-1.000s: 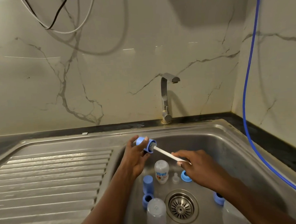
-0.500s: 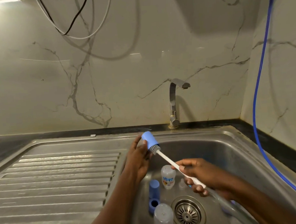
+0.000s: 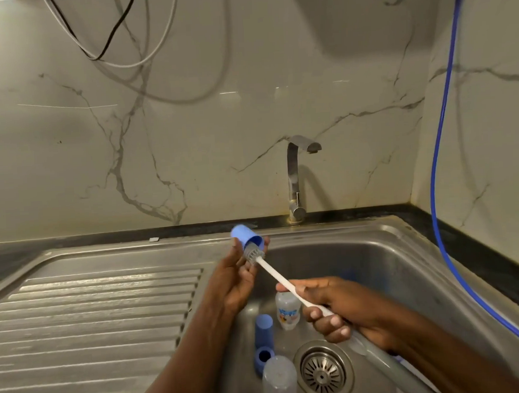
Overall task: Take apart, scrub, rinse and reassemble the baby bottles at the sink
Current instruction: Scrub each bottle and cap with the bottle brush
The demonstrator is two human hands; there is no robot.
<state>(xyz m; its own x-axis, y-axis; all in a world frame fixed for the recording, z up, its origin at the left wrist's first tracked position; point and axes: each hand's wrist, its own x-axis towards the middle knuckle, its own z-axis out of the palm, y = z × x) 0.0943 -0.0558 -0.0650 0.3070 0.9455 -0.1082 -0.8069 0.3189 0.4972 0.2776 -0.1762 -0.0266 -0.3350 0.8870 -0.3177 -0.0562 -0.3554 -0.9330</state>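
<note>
Sink (image 3: 406, 263) of stainless steel, with both hands above its basin. Left hand (image 3: 233, 285) pinches a blue bottle cap (image 3: 245, 237) between thumb and fingers, the cap's open mouth tilted down to the right. Right hand (image 3: 342, 309) is curled round the white handle of a bottle brush (image 3: 282, 280), whose grey bristle head sits at the cap's mouth. On the basin floor, left of the drain strainer (image 3: 323, 373), lie 1 small printed bottle (image 3: 286, 310), 1 second blue cap (image 3: 263, 329), 1 blue collar ring (image 3: 263, 358) and 1 clear bottle (image 3: 279, 378).
</note>
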